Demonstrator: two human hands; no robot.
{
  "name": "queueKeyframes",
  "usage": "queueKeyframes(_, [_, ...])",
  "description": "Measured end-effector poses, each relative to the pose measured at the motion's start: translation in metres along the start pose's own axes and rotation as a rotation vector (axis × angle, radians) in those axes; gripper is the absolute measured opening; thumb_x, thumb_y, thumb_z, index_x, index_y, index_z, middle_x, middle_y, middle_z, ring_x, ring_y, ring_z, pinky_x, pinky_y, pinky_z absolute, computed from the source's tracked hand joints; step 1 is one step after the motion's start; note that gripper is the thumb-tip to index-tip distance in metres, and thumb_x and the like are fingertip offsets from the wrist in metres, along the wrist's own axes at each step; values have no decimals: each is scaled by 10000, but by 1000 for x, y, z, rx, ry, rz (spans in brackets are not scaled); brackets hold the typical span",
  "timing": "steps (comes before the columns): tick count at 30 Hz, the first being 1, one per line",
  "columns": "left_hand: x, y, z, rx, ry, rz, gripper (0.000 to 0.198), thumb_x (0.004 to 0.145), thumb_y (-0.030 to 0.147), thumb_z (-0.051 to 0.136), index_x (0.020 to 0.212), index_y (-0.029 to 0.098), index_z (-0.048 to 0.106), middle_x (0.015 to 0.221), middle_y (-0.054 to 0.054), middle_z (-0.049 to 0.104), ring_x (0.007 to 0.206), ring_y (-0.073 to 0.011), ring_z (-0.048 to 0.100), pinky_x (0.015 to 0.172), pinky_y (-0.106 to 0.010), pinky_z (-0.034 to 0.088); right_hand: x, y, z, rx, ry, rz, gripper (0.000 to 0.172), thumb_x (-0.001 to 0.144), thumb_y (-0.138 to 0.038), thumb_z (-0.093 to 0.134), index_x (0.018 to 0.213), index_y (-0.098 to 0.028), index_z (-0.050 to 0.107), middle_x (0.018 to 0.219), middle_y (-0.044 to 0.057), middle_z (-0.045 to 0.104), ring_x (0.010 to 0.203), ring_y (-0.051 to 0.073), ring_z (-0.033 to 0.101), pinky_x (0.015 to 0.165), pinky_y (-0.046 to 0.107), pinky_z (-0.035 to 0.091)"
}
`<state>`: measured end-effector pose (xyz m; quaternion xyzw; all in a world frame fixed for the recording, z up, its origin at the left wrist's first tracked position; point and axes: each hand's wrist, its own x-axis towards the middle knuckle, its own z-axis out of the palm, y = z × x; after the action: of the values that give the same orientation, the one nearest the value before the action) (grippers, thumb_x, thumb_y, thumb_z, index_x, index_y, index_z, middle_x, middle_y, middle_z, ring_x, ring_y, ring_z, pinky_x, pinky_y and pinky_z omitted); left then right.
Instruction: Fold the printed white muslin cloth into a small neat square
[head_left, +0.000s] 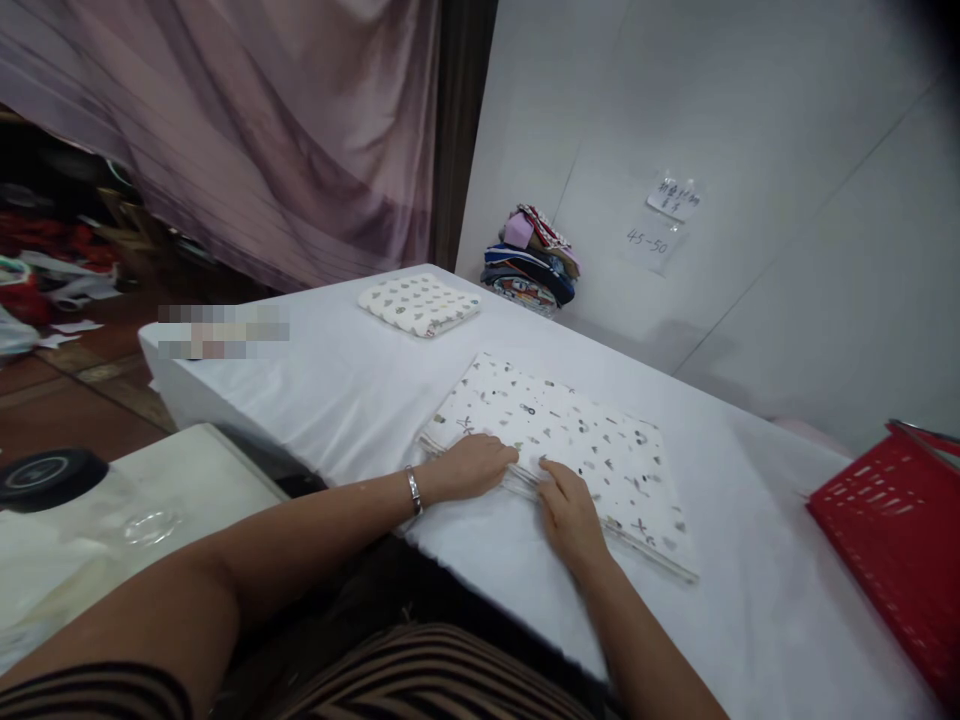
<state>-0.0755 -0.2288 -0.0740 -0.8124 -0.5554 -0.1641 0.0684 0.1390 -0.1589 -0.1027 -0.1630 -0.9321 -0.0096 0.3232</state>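
Observation:
A white folded cloth (577, 425) with small grey and brown printed motifs lies flat on the white-covered table in front of me. Layered edges show along its near side. My left hand (474, 466) is closed at the near edge, left of the middle, its fingers bent over the cloth. A little to the right, my right hand (570, 512) is closed on the same edge, thumb and fingers at the layers. The undersides of both hands are hidden. Farther back lies a smaller, thicker folded cloth (418, 303) with a similar print, apart from both hands.
A red plastic basket (892, 530) stands at the table's right end. Folded fabrics (529, 265) are piled by the wall behind. The white table (315, 385) has a blurred-out patch at its far left corner. A pale surface with a black round object (51, 478) is at left.

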Motion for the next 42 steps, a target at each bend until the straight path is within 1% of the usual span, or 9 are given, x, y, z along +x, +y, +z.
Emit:
queueKeyframes(5, [1, 0, -1, 28, -24, -13, 40, 858, 161, 458, 830, 186, 472, 737, -26, 569, 696, -180, 529, 652, -314, 401, 2, -2, 0, -55, -22, 52, 172, 883, -176, 449, 971, -176, 596, 1217, 123, 553, 1146, 246, 467, 899, 412, 405])
queueKeyframes(12, [-3, -1, 5, 7, -7, -9, 59, 870, 171, 451, 817, 189, 471, 761, -24, 568, 723, -180, 524, 662, -312, 407, 3, -1, 6, -90, -10, 46, 220, 907, -132, 404, 914, -178, 619, 1169, 114, 591, 1121, 231, 490, 869, 394, 422])
queueKeyframes(16, [-5, -1, 8, -23, 18, 32, 23, 879, 201, 475, 882, 193, 497, 821, -27, 587, 790, -187, 526, 707, -322, 415, 2, 0, 6, -57, 7, 5, 238, 895, -97, 391, 905, -180, 614, 1149, 105, 604, 1112, 216, 499, 882, 390, 436])
queueKeyframes(20, [-5, -1, 9, -39, 39, 113, 108, 901, 187, 458, 990, 200, 519, 973, -34, 612, 898, -181, 530, 779, -324, 414, 1, -1, 5, -33, 3, -14, 233, 901, -99, 388, 897, -178, 608, 1144, 101, 604, 1108, 214, 498, 887, 387, 443])
queueKeyframes(23, [-5, 0, 11, -40, 63, 126, 138, 919, 173, 429, 1013, 200, 527, 1025, -38, 609, 922, -173, 528, 782, -315, 416, 0, -2, 4, -17, -16, -18, 241, 909, -105, 377, 904, -172, 608, 1121, 106, 606, 1091, 211, 502, 874, 380, 447])
queueKeyframes(27, [-5, 1, 16, -28, 64, 113, 134, 929, 162, 413, 970, 195, 536, 978, -35, 606, 902, -163, 524, 768, -300, 419, -1, -2, 3, -6, -46, -12, 259, 912, -110, 362, 910, -179, 611, 1059, 91, 617, 1013, 202, 524, 823, 361, 456])
queueKeyframes(30, [-5, 1, 16, 22, 55, 149, 132, 926, 142, 413, 916, 179, 539, 937, -40, 605, 872, -165, 515, 749, -300, 421, -2, 0, 4, -24, -57, -15, 258, 905, -104, 370, 920, -179, 616, 1016, 84, 627, 952, 199, 539, 792, 349, 453])
queueKeyframes(37, [-6, 5, 14, 129, 62, 190, 152, 902, 104, 430, 810, 162, 537, 799, -22, 587, 762, -163, 492, 669, -303, 408, -4, 3, 8, -71, -75, -34, 250, 900, -94, 383, 937, -164, 621, 958, 90, 644, 893, 199, 554, 777, 337, 452])
queueKeyframes(42, [-6, 7, 15, 114, 63, 155, 166, 897, 124, 437, 762, 160, 528, 748, -19, 582, 716, -157, 499, 648, -299, 403, -1, -1, 6, -80, -77, -12, 251, 927, -169, 400, 1093, -136, 585, 943, 102, 642, 861, 202, 560, 751, 335, 461])
